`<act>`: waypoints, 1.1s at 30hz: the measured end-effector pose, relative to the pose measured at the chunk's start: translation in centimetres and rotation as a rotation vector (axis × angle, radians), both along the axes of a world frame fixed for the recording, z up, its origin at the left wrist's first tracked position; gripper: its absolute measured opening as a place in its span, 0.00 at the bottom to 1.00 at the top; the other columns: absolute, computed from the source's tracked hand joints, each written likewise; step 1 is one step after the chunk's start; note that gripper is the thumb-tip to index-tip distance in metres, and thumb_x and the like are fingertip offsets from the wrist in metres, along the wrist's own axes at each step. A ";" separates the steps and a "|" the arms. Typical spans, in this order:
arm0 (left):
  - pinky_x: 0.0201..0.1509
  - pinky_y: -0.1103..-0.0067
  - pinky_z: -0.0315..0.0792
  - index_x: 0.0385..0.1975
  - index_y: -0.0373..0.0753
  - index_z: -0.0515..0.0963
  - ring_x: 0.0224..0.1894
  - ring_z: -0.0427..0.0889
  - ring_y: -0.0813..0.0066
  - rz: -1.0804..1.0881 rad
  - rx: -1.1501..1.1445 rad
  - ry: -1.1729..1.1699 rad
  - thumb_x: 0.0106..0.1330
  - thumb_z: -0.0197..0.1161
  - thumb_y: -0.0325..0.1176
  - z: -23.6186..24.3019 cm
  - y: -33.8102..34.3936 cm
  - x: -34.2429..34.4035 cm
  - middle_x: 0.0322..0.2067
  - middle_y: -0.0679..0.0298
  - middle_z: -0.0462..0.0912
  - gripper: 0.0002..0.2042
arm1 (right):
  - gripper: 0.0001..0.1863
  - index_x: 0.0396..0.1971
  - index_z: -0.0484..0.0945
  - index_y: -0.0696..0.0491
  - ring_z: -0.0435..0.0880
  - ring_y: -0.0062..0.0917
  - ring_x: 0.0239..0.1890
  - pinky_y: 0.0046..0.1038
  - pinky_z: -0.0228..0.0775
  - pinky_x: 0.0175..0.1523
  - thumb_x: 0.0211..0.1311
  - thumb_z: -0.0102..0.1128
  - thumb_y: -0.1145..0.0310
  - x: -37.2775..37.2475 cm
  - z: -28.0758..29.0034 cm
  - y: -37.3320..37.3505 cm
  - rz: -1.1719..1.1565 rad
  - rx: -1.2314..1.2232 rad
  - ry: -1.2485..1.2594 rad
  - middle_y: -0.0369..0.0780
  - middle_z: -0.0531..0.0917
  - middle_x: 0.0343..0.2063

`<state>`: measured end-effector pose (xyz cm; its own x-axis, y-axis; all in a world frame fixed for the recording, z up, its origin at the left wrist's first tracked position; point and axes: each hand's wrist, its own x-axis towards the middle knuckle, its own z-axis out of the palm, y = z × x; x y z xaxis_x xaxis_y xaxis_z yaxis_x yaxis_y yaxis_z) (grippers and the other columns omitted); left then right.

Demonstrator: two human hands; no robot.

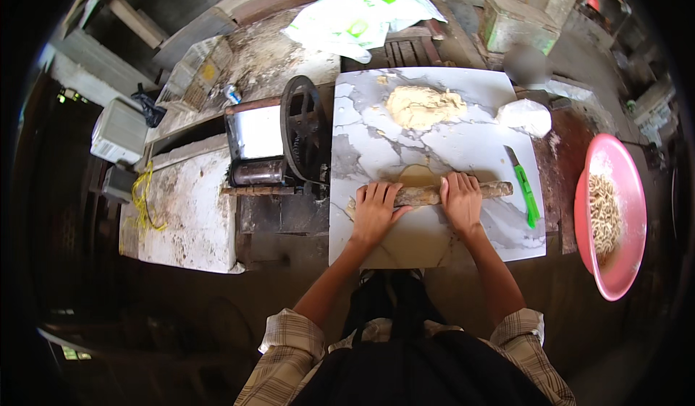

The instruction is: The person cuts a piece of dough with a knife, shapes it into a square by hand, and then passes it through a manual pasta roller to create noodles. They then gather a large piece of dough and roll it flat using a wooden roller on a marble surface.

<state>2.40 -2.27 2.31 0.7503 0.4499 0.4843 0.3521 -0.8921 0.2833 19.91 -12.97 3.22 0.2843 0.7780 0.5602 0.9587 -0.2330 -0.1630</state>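
A worn wooden rolling pin [422,196] lies crosswise on a white marble-patterned board [362,124]. My left hand [376,209] is closed over its left part, and my right hand [462,200] grips it right of the middle, the fingers bent over the far side. A thin piece of flattened dough [415,174] shows just beyond the pin; what lies beneath the pin is hidden. Farther back on the board rests a rough lump of pale dough [426,106]. A green-handled cutter knife [524,189] lies to the right of my right hand.
A hand-cranked roller machine with a large dark wheel [302,131] stands left of the board. On the right is a pink basin [635,210] holding pale strips. A white plastic package [524,118] sits at the board's right edge, and a large white sack [369,15] lies behind.
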 end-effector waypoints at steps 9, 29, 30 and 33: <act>0.48 0.68 0.60 0.40 0.41 0.73 0.43 0.71 0.69 0.311 -0.052 0.112 0.57 0.60 0.48 0.2 -3.9 -1.0 0.39 0.63 0.73 0.18 | 0.09 0.21 0.73 0.53 0.75 0.30 0.30 0.32 0.63 0.38 0.60 0.51 0.68 0.8 0.0 2.8 0.133 0.008 0.011 0.38 0.76 0.22; 0.69 0.53 0.36 0.61 0.22 0.53 0.69 0.49 0.53 0.494 -0.177 0.138 0.66 0.43 0.39 -1.4 -2.2 3.7 0.63 0.42 0.55 0.29 | 0.24 0.55 0.68 0.63 0.63 0.35 0.64 0.37 0.49 0.68 0.61 0.43 0.67 -1.9 -1.8 2.6 0.093 -0.163 -0.027 0.49 0.68 0.58; 0.69 0.53 0.37 0.60 0.22 0.54 0.68 0.51 0.53 0.491 -0.173 0.097 0.66 0.43 0.39 -1.1 -3.0 3.5 0.62 0.42 0.57 0.29 | 0.23 0.53 0.69 0.63 0.66 0.36 0.62 0.35 0.52 0.67 0.60 0.43 0.68 -2.2 -1.4 2.0 0.120 -0.138 0.009 0.49 0.70 0.56; 0.70 0.54 0.37 0.60 0.22 0.55 0.68 0.52 0.54 0.481 -0.145 0.100 0.65 0.44 0.38 -0.8 -1.8 3.8 0.62 0.43 0.58 0.28 | 0.21 0.52 0.70 0.64 0.68 0.36 0.60 0.33 0.57 0.65 0.61 0.42 0.70 -1.4 -0.9 2.8 0.178 -0.135 -0.003 0.50 0.71 0.55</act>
